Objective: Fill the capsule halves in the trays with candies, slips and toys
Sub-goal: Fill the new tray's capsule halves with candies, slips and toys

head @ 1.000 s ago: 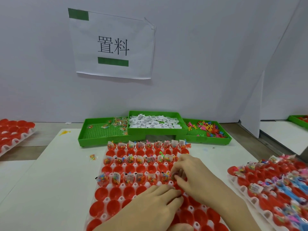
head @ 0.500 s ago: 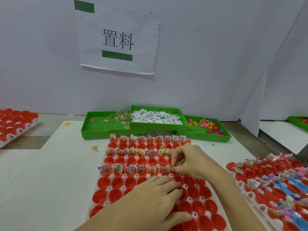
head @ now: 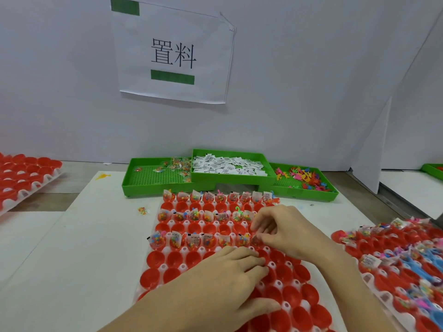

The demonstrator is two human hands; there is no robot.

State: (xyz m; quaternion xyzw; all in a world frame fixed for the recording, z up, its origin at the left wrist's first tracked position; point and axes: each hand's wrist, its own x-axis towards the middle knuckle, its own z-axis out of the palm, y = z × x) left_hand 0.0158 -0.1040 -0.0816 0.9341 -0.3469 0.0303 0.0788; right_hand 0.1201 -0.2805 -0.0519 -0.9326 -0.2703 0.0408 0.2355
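Since half a second earlier, my right hand (head: 285, 232) had barely shifted, working at the same spot on the right end of the third filled row, while my left hand (head: 230, 281) had stayed resting on the near part of the middle tray (head: 165, 267). That white tray lay on a white table (head: 72, 271) in front of me and held rows of red capsule halves (head: 155, 258). My right thumb and forefinger pinched a small clear candy packet (head: 256, 240) just above a capsule half there, the other fingers loosely spread. My left hand lay palm down over empty halves, its fingers curled at the tips; I could not tell whether they held anything. Filled rows alternated with empty ones: the far row, the third and the fifth held candy packets (head: 157, 239) and white slips, some with small toys. At the far side stood three green bins: the left bin (head: 153, 180) with a few candy packets, the raised middle bin (head: 233, 176) heaped with white slips (head: 227, 165), and the right bin (head: 309, 188) with coloured toys (head: 304, 177). One stray candy packet (head: 143, 210) lay on the table left of the tray. A tray of filled capsules (head: 395, 255) sat at the right, and a tray of empty red halves (head: 24, 176) at the far left. A paper sign (head: 172, 53) hung on the white wall behind.
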